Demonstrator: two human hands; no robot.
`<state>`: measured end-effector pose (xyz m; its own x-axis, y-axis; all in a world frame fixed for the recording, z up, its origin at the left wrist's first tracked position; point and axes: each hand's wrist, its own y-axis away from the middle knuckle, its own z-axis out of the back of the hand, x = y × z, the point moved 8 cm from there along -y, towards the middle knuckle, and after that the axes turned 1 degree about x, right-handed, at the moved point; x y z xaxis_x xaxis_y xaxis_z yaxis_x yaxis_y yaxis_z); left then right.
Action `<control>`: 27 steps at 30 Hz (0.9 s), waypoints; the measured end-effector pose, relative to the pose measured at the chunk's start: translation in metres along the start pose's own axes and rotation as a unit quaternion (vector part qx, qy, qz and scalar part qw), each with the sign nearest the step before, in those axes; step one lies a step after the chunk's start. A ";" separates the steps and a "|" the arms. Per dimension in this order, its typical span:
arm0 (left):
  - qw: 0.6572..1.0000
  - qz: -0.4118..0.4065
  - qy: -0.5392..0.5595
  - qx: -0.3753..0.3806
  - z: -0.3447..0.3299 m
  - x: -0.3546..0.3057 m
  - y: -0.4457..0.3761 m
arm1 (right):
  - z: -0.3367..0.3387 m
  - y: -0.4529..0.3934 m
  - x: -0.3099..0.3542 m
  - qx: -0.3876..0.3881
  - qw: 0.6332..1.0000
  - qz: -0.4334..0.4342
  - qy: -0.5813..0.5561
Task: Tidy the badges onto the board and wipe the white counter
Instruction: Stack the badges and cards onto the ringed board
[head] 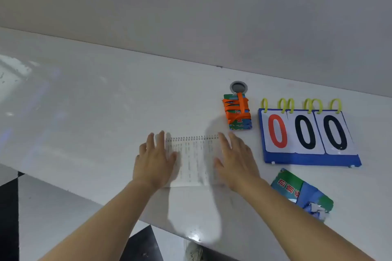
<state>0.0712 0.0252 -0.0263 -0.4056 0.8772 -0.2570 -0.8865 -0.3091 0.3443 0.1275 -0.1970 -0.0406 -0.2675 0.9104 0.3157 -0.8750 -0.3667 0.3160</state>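
A spiral-bound sheet with printed columns lies flat on the white counter. My left hand rests on its left edge and my right hand on its right edge, fingers spread, palms down. A bundle of green-blue badges wrapped in orange lanyard stands behind the sheet to the right. More loose green-blue badges lie in a pile at the near right. A blue flip scoreboard showing 000 lies flat to the right of the bundle.
A round grey cable hole sits in the counter just behind the badge bundle. A grey raised ledge runs along the counter's far side. The counter's near edge drops to a black-and-white floor.
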 end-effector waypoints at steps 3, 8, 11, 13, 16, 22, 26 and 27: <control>0.996 0.078 0.042 0.031 -0.014 0.020 0.000 | -0.014 0.000 0.005 0.016 0.998 -0.041 -0.039; 0.992 0.093 0.084 0.030 -0.024 0.023 -0.004 | -0.028 0.001 0.013 0.016 0.986 -0.100 -0.131; 0.981 0.129 0.139 0.039 -0.031 0.022 -0.008 | -0.034 0.001 0.016 0.004 0.976 -0.127 -0.179; 0.968 0.175 0.177 0.041 -0.034 0.028 -0.010 | -0.037 0.001 0.011 -0.001 0.960 -0.164 -0.227; 0.931 0.231 0.279 0.034 -0.037 0.040 -0.012 | -0.040 0.001 0.000 -0.001 0.933 -0.209 -0.293; 0.899 0.221 0.374 0.048 -0.033 0.040 -0.018 | -0.041 0.001 -0.009 -0.014 0.895 -0.224 -0.386; 0.907 0.174 0.383 0.030 -0.024 0.026 -0.027 | -0.026 0.003 -0.018 -0.077 0.884 -0.214 -0.408; 0.899 0.168 0.402 0.032 -0.024 0.021 -0.029 | -0.020 0.004 -0.021 -0.095 0.883 -0.211 -0.408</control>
<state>0.0828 0.0440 -0.0633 -0.7014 0.1800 -0.6897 -0.6790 -0.4631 0.5697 0.1215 -0.2143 -0.0634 0.4100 0.4892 0.7698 -0.9001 0.0808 0.4280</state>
